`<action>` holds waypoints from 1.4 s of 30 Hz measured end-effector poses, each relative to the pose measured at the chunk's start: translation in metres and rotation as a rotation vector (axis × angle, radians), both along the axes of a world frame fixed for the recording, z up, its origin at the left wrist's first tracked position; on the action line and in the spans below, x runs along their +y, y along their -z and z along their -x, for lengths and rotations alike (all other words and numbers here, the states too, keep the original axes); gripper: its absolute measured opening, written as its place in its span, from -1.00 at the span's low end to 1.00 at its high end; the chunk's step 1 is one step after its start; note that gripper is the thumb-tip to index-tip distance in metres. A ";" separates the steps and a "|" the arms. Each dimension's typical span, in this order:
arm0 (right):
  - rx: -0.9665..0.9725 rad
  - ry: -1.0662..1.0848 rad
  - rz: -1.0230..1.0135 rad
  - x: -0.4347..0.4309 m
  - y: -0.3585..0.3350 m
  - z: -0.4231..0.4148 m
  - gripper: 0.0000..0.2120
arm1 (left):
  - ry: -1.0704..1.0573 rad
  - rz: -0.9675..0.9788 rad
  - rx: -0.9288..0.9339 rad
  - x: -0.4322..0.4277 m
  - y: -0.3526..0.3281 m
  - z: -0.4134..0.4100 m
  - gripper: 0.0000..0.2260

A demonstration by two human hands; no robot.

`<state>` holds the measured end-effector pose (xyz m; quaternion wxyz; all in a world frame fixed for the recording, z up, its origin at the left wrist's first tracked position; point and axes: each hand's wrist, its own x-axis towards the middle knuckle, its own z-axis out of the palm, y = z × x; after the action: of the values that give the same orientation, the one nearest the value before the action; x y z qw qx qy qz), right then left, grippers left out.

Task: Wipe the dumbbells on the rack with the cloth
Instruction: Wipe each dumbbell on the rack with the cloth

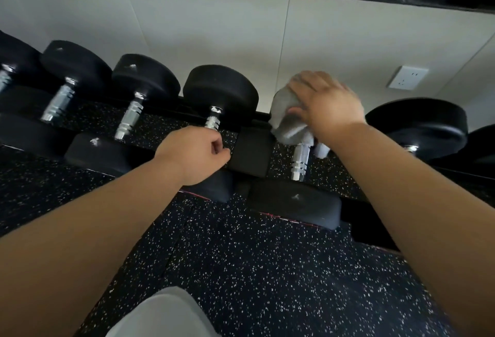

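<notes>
My right hand [325,107] presses the grey cloth [288,119] over the far head of one dumbbell [300,160] on the rack [251,149]; the grip is curled around bunched cloth, with the fingers draped over the top of the head and the thumb tucked into the fabric. The cloth covers that head almost entirely and hangs down onto the upper end of the chrome handle. The near head of the same dumbbell sits low in the view, uncovered. My left hand [198,153] rests beside the rack's black centre bracket, fingers curled in loosely; its grip holds nothing that I can see, though the fingertips are partly hidden. To the left, a row of further dumbbells [219,95] lies on the rack, each with black heads and a chrome handle; one more dumbbell [417,125] lies to the right. I judge the step in hand to be wiping the far head of the current dumbbell. The next move calls for drawing the cloth down along the handle to the near head, keeping pressure even, then shifting to the neighbouring unit.
</notes>
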<state>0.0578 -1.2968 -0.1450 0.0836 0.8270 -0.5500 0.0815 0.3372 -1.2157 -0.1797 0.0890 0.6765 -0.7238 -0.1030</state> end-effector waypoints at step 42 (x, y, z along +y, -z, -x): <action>-0.242 0.213 -0.183 0.190 0.057 -0.003 -0.22 | 0.011 0.060 -0.101 0.000 0.007 0.002 -0.75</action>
<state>0.0607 -1.1071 -0.2025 -0.0506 0.7525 -0.6455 0.1209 0.3357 -1.2154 -0.1864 0.0719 0.6738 -0.7339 -0.0472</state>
